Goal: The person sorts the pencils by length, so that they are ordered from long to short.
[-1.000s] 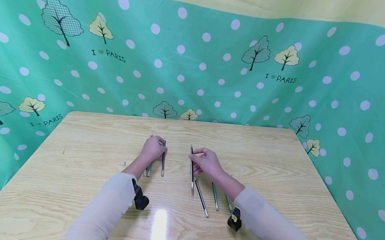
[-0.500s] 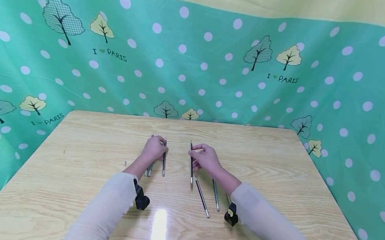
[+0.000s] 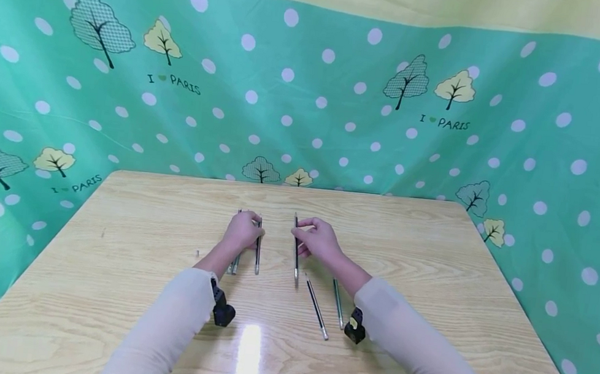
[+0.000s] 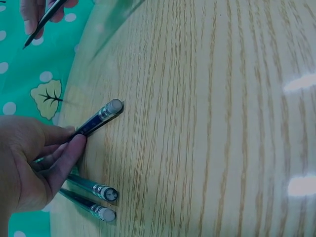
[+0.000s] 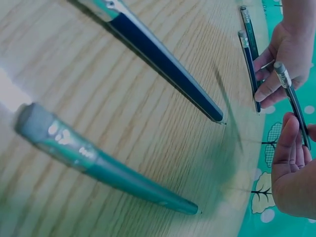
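Note:
My left hand pinches a dark pencil between thumb and finger, its eraser end close over the table. Beside it, partly under that hand, lie a green pencil and another dark-green pencil, side by side. With thumb and fingertips, my right hand holds a dark pencil above the table, point away from me, and its shadow falls on the wood. Nearer to me, a dark-blue pencil and a green pencil lie apart at a slant.
The wooden table reaches back to a green dotted curtain. A tiny pale bit lies left of the left wrist. Black wrist cameras hang low under both forearms, and light glares on the front of the tabletop.
My right hand has moved a little away from me and to the left, carrying its pencil farther from the dark-blue one. My left hand stays almost still on its pencil.

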The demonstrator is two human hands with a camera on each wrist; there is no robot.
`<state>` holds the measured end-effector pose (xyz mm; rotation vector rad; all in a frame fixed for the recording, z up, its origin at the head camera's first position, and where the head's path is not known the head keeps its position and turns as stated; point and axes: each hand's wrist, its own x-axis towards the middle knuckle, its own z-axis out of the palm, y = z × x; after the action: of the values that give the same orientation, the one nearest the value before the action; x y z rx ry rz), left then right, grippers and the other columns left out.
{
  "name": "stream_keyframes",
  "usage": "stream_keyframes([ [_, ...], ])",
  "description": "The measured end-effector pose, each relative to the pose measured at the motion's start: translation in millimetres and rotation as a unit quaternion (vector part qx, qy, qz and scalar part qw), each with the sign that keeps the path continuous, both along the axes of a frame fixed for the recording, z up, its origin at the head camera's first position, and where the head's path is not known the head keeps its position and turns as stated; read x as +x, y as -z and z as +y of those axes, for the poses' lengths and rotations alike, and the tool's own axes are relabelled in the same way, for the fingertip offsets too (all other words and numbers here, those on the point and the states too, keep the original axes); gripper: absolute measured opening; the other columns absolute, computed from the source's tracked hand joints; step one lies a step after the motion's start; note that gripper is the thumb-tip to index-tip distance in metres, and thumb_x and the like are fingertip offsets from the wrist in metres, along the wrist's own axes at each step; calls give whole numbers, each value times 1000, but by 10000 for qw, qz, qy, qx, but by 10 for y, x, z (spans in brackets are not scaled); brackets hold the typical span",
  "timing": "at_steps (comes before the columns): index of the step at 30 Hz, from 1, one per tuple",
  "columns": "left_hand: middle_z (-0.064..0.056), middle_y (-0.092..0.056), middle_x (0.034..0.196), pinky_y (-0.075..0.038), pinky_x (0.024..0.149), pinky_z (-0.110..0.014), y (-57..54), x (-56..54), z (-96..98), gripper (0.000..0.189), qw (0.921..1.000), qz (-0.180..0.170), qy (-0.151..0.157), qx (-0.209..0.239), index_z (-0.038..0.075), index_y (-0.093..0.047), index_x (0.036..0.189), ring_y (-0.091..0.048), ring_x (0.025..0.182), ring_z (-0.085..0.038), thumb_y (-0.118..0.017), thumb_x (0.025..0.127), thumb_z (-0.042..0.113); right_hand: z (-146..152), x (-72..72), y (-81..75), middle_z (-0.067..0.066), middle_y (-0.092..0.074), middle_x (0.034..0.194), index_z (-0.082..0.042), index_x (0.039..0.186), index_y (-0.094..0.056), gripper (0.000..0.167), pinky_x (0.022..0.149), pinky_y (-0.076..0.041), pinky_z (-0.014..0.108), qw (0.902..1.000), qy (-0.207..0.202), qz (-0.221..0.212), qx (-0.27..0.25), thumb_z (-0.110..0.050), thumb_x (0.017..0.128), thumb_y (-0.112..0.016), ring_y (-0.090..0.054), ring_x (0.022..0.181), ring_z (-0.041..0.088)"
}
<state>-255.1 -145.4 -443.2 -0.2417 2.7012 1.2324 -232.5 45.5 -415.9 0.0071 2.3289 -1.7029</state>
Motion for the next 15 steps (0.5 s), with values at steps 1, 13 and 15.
stream_keyframes([
  [1, -14, -60, 95, -56, 52, -20, -4, 3, 3, 39, 10000, 4, -5, 5, 1, -53, 125, -58, 56, -12, -61, 89, 10, -8, -4, -3, 19, -67, 86, -8, 113, -57, 29, 56, -59, 36, 10000, -6, 17, 22, -21, 88, -64, -59, 51, 13],
  [13, -14, -59, 93, -57, 53, -21, -46, 40, 17, 38, 10000, -10, 11, 27, 0, -52, 125, -58, 57, -14, -61, 88, 8, -99, -69, 44, 17, -68, 86, -9, 113, -57, 28, 54, -58, 32, 9998, 25, 25, 184, -22, 88, -64, -59, 50, 12],
  [15, -14, -59, 91, -57, 52, -21, -47, 40, 17, 38, 10000, 12, 16, 17, 0, -53, 125, -58, 56, -14, -61, 88, 8, -112, -76, 44, 17, -68, 87, -9, 113, -57, 29, 54, -58, 32, 9998, -6, 36, 207, -22, 88, -64, -59, 51, 12],
])
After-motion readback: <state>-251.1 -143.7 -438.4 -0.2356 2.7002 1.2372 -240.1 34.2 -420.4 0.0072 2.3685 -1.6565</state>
